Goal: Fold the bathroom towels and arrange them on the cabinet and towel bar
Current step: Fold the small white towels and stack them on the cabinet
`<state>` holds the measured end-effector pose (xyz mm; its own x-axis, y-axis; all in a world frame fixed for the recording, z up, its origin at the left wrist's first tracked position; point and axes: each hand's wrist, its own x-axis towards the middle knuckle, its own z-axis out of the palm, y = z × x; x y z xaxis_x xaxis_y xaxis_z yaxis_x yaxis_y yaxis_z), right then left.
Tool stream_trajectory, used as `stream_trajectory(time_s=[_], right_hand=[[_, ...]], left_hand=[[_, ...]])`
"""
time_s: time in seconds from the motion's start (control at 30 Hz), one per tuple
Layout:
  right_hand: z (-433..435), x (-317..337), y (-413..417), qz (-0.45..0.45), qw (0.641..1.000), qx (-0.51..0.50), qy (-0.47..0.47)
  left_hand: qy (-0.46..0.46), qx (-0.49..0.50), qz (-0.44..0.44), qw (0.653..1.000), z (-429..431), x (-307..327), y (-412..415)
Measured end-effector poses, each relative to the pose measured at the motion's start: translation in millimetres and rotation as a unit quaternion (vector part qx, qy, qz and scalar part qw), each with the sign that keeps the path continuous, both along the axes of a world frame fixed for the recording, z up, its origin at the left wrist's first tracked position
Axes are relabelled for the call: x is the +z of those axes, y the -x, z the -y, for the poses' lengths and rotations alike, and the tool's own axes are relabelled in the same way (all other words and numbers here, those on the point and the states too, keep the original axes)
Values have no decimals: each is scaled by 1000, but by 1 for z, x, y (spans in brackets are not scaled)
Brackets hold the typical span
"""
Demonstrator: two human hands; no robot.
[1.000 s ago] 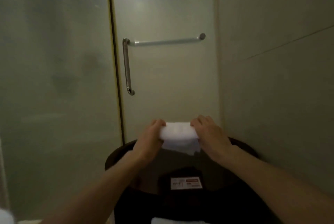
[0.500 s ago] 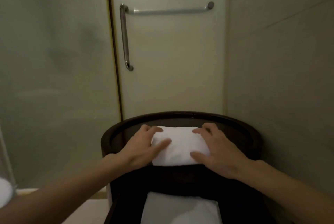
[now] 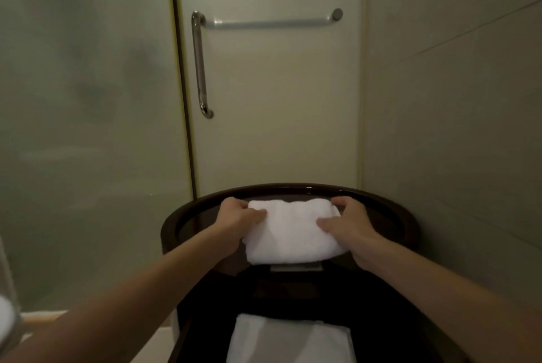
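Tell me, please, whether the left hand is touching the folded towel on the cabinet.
Touching. The head view shows the left hand gripping the folded towel at its left end, thumb on top.

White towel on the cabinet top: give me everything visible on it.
The white towel is a soft, terry-looking cloth folded into a thick rectangular bundle. It sits near the front of the dark round cabinet top. The left hand grips its left end and the right hand its right end, thumbs on top.
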<state>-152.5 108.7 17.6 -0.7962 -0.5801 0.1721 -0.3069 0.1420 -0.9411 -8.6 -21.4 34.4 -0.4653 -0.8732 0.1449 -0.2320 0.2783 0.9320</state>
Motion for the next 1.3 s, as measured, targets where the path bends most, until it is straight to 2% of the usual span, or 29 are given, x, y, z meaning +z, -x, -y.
stream_trajectory(time_s=[0.07,0.17,0.3,0.37,0.43,0.47,0.53,0.6,0.67,0.77,0.87,1.3], right_hand=[[-5,2,-1,-26,999,5,38],[-19,-1,-3,-40,997,36,58],[-31,-20,-4,-66,996,59,-2],[-32,-25,-4,-93,993,56,-39],[-33,-26,-3,-154,983,39,-94],[-33,-25,-2,-200,971,23,-129],[-32,-22,-3,-318,928,3,-192],[-30,-20,-5,-433,869,37,-238],[-26,-20,-6,-487,821,95,-281],[-22,-27,-6,-478,802,137,-330],[-17,-32,-3,-469,807,141,-331],[22,-33,20,-458,810,147,-334]], left_hand=[[-4,-16,-26,1000,-4,3,-5],[-17,-36,-19,999,-7,-4,-16],[-49,-59,17,997,-13,-20,-27],[-14,-79,41,996,-16,-22,-30],[69,-88,92,989,-19,-21,-29],[138,-74,150,976,-19,-21,-27],[299,-25,261,917,-20,-23,-22],[424,-62,285,857,-25,-27,-15],[468,-124,324,813,-28,-35,-7],[465,-162,395,775,-24,-42,1],[451,-175,415,771,-18,-43,4],[391,-186,429,793,23,-39,31]])
